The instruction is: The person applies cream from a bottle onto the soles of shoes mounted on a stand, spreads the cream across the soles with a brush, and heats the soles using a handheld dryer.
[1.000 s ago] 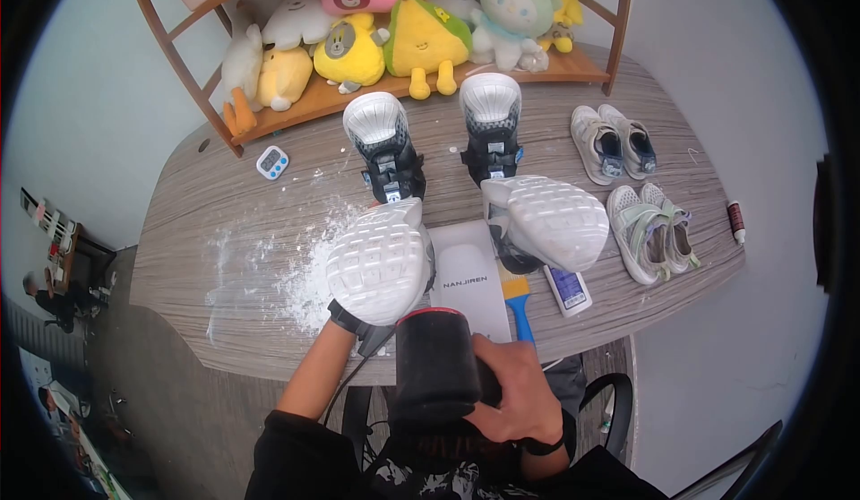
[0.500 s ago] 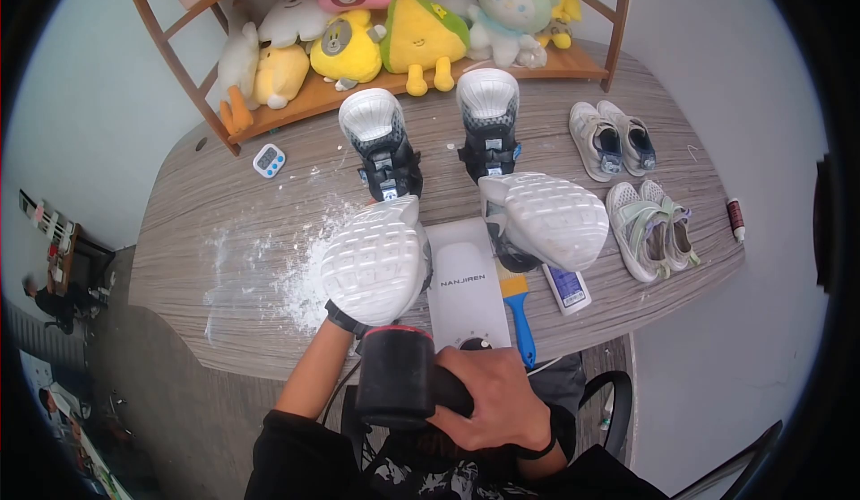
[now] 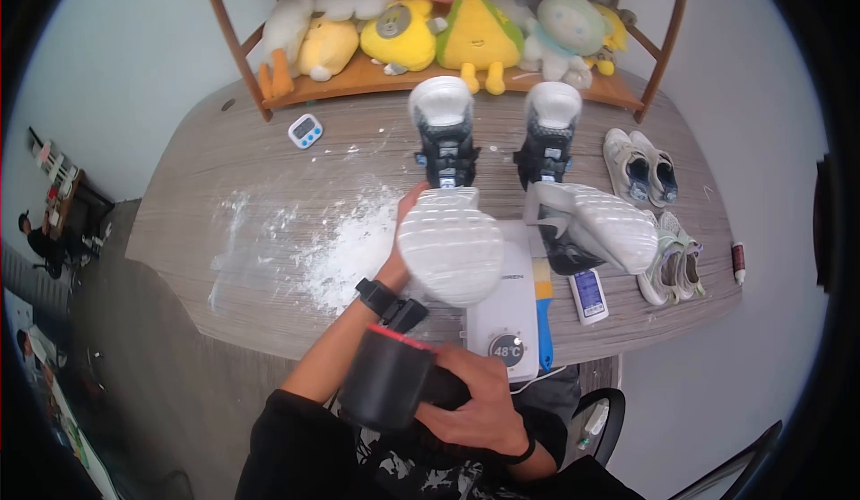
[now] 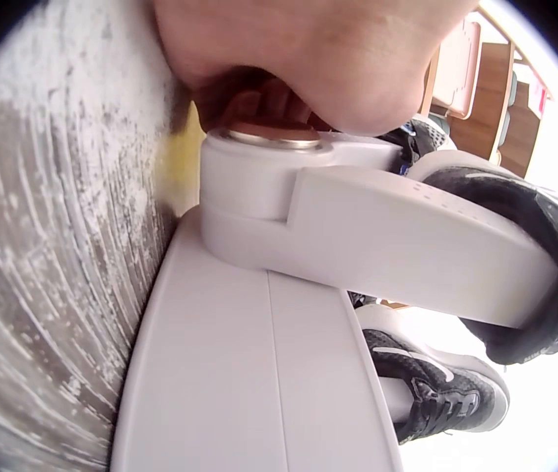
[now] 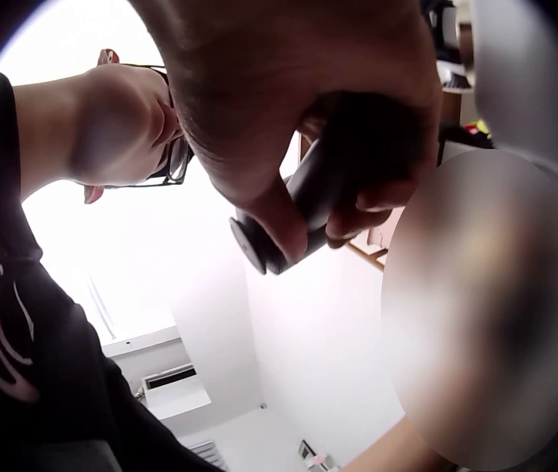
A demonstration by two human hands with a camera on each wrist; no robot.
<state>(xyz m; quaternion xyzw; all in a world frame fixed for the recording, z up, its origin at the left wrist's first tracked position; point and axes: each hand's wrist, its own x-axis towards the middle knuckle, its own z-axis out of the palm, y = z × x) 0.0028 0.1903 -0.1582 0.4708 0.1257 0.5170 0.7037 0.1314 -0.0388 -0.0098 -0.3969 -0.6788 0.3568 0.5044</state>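
Note:
White-soled black shoes sit on the arms of a white rack (image 3: 488, 321) with a dial reading 48°C; the front left shoe (image 3: 450, 247) and front right shoe (image 3: 609, 227) show their soles. Behind that left shoe, my left hand (image 3: 400, 245) is partly hidden. In the left wrist view, the hand (image 4: 328, 54) has curled fingers at the copper-capped joint (image 4: 269, 138) of the white rack (image 4: 249, 364). My right hand (image 3: 484, 403) grips a black, red-rimmed cylindrical device (image 3: 385, 382) by its handle, near the left forearm; the right wrist view shows the handle (image 5: 323, 182) in its fingers.
White powder (image 3: 354, 249) covers part of the table's left side, near a timer (image 3: 305, 131). A brush (image 3: 545, 321) and white bottle (image 3: 589, 297) lie right of the rack. Two other pairs of shoes stand further right, with a small tube (image 3: 738, 263). Plush toys fill the back shelf.
The head view has shifted, so the table's objects appear further right. My left hand now shows beside the front left shoe. The black device is tilted and more of the rack's dial is visible.

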